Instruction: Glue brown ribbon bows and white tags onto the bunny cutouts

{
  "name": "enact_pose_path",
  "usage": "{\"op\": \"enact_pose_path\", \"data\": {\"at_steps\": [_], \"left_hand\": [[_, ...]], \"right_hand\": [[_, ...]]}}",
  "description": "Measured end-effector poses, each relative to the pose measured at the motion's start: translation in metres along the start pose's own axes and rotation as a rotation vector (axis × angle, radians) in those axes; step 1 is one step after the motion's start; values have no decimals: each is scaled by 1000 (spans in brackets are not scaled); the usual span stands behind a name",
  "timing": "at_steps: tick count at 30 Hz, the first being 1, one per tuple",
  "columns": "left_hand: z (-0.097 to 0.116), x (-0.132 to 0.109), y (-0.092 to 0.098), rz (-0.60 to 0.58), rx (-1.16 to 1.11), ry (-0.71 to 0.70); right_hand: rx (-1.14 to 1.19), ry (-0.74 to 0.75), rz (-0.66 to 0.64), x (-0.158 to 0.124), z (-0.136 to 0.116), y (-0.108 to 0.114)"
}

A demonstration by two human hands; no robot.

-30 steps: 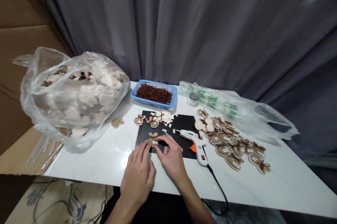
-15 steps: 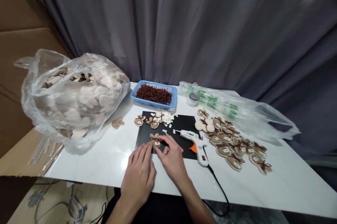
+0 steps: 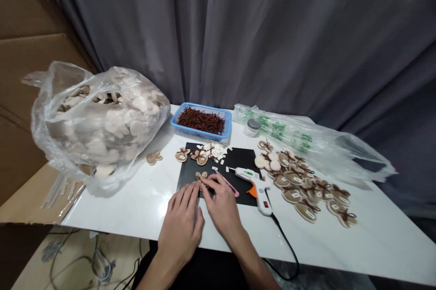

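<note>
Rabbit-shaped piece lies on the black mat, partly covered by fingertips. I note the left hand flattened, fingers extended to its edge, probably steadying it. Right hand, fingers bent, meets its right side; pinching or pressing, I can't make out. Glue gun straddles the mat's edge, presumably for reach.

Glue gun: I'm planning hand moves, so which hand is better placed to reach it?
Probably the right hand: the glue gun lies to its right, while the left hand is farther away, on the other side.
</note>
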State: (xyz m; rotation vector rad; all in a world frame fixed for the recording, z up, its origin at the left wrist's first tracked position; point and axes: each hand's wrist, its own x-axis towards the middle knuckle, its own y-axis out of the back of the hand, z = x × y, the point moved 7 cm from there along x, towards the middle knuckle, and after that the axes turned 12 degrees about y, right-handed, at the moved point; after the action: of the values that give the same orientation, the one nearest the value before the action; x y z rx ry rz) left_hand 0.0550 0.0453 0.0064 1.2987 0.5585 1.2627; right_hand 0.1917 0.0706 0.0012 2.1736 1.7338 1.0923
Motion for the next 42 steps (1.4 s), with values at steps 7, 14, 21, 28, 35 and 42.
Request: {"op": "enact_pose_path", "data": {"at_steps": [7,14,21,28,35,42], "left_hand": [[-1,0,-1,-13,-27,11],[0,0,0,-14,-24,10],[0,0,0,-17,-11,1],[0,0,-1,-13,-5,-2],[1,-1,0,3,-9,5],[0,-2,-1,-5,-17,2]], "right_hand": [[-81,52,-47,-1,-8,-3],[-117,44,-54,2,-9,-2],[-114,31,-88,3,-11,-2],[-77,28,-55,0,-6,-2],[-38,49,36,-6,3,-3],[-2,7,71,-7,6,3]]}}
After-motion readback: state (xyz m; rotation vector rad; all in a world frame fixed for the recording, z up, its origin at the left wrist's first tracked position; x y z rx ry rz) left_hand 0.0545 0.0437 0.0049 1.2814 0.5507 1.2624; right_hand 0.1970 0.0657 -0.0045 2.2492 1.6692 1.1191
